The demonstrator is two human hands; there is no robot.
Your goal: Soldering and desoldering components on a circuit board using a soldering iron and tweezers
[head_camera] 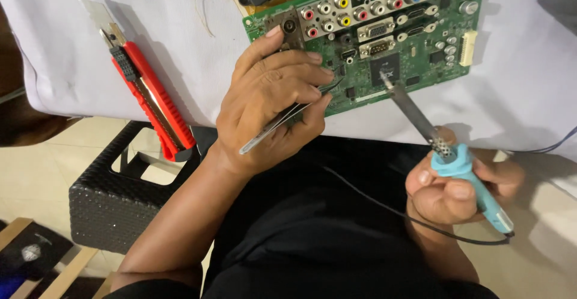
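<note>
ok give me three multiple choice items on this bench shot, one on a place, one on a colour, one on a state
1. Where does the utility knife lie?
A. left of the circuit board
B. on top of the board
C. in the right hand

2. What colour is the soldering iron handle?
A. red
B. light blue
C. yellow

3. How is the left hand engaged?
A. empty, flat on the cloth
B. gripping tweezers
C. holding the knife

Answers:
1 A, the knife rests on the white cloth left of the board.
2 B, the grip in the right hand is light blue.
3 B, the fingers pinch metal tweezers pointed at the board.
</note>
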